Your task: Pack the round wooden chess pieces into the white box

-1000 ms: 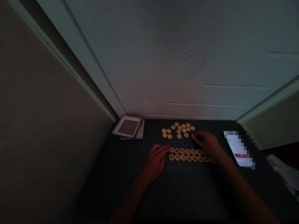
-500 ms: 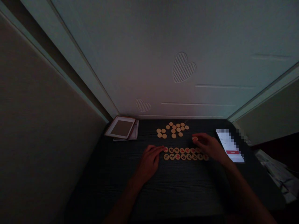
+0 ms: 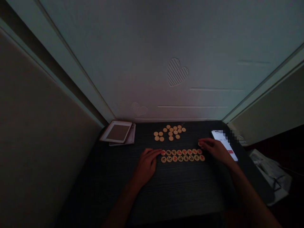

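Note:
Two straight rows of round wooden Chinese chess pieces lie face up on the dark table, a far row (image 3: 179,152) and a near row (image 3: 180,159), with red or black characters. My left hand (image 3: 146,164) rests at their left end, fingers stretched out, the tips touching the leftmost piece of the far row. Just behind the right end of the rows, my right hand (image 3: 217,151) pinches a single chess piece (image 3: 199,144) between thumb and fingers. Further back lies a loose group of pieces (image 3: 171,138) showing no visible characters.
A shallow box or tray (image 3: 118,133) lies over another flat item (image 3: 133,137) at the back left. A lit phone (image 3: 219,135) lies to the right, beyond my right hand. A white wall panel (image 3: 147,82) with raised hearts stands behind the table (image 3: 175,190). White plastic bags (image 3: 268,167) sit off the right edge.
My right hand has moved right along the rows with the chess piece, uncovering the far row's right end. My left hand stays at the left end. The camera view has shifted slightly.

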`<state>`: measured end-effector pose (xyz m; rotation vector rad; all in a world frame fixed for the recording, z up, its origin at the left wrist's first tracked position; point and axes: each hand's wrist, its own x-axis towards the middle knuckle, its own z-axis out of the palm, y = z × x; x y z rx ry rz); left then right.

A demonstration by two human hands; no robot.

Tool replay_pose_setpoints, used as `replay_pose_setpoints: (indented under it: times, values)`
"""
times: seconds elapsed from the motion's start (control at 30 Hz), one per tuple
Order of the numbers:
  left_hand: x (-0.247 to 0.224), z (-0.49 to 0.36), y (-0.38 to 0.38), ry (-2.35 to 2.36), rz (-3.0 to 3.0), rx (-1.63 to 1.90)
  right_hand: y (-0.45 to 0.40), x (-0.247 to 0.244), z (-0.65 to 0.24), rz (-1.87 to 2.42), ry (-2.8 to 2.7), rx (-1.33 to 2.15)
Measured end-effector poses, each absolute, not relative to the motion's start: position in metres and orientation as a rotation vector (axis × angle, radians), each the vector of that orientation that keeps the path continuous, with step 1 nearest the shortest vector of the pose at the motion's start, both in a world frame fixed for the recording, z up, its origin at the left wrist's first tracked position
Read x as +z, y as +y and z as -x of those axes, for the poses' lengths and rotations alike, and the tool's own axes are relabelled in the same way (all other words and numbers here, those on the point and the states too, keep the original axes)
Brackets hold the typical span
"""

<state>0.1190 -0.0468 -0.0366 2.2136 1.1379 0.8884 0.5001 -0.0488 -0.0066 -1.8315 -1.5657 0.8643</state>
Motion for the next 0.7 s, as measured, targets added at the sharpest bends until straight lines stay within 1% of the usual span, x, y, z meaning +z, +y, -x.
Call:
replay_pose_setpoints:
  times: [0.3, 0.53, 0.7]
  values:
    - [-0.034, -0.119, -0.048, 1.141, -2.202, 0.892, -0.043, -0.013, -0.489, 1.928, -1.589, 0.774]
    - [-0.034, -0.118, -0.048, 1.149, -2.218, 0.883, -0.046, -0.016, -0.486, 1.916, -1.606, 0.723]
    - [-0.032, -0.118, -0.048, 1.149, -2.252, 0.841, -0.05, -0.015, -0.484, 1.913, -1.585, 0.619]
